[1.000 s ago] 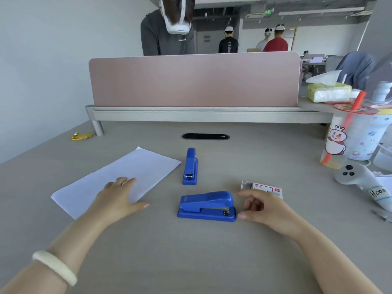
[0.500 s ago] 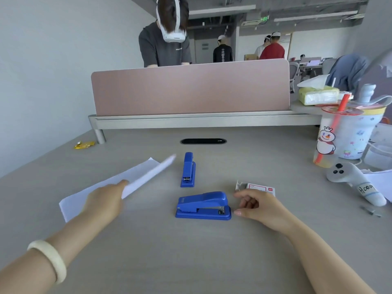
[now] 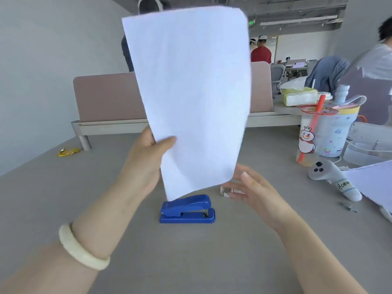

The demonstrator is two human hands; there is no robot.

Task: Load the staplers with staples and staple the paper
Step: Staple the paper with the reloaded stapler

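My left hand (image 3: 146, 164) pinches the white paper (image 3: 191, 96) by its left edge and holds it upright above the desk. A blue stapler (image 3: 187, 210) lies closed on the desk just under the paper's lower edge. My right hand (image 3: 254, 192) hovers beside the paper's lower right corner, fingers apart, holding nothing. Behind those fingers a small white and red staple box (image 3: 228, 190) rests on the desk, partly hidden. The second, smaller blue stapler is hidden behind the raised paper.
A drink cup with a red straw (image 3: 314, 136) and a grey controller (image 3: 333, 179) stand at the right, with more paper (image 3: 373, 183) and loose staples (image 3: 349, 207) nearby. A pink divider (image 3: 106, 96) bounds the far edge. A yellow wrapper (image 3: 67, 152) lies far left.
My left hand has lifted the paper off the desk and raised it upright in front of me. My right hand has risen from beside the stapler toward the paper's lower corner.
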